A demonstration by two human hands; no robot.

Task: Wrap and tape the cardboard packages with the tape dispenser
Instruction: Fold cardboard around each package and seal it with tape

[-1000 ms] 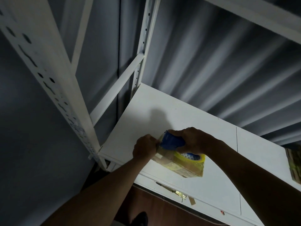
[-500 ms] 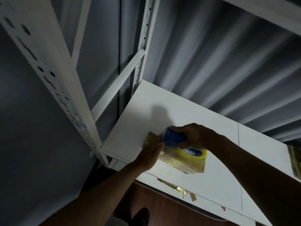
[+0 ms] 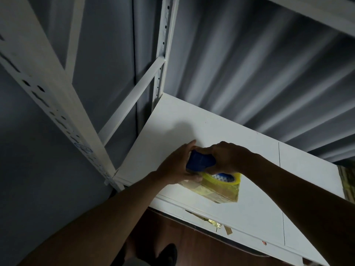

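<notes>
Cardboard package, wrapped in yellowish tape, lies near the front edge of the white shelf board. Right hand grips the blue tape dispenser on top of it; left hand lies against the package's left end, fingers straight. Both hands hide its top. Tape scraps hang below the shelf edge, and another taped bundle sits at far right

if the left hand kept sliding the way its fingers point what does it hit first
The left hand points up and away across the white shelf board. Past its fingertips the board looks bare, so the corrugated wall behind the shelf would probably come first, though depth is hard to judge here.
</notes>
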